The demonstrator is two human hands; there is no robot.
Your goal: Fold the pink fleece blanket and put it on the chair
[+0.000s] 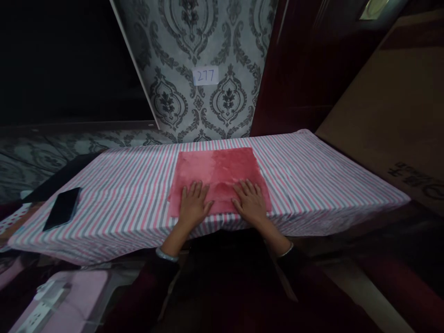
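Dimly lit patterned wallpaper (227, 99) is showing between a black screen (65, 60) and a dark red door (298, 69); a cardboard box (398, 106) is standing at right.

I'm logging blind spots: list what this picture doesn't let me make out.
Head view, red cloth under the left hand and right hand: covered by them.
Head view, cardboard box: cut off by the right edge, lettering blurred.
Head view, black screen: cut off by top and left edges.

red cloth (222, 169): plush | tablecloth (132, 185): matt cloth | door (298, 60): glossy | carton (391, 97): matt cardboard
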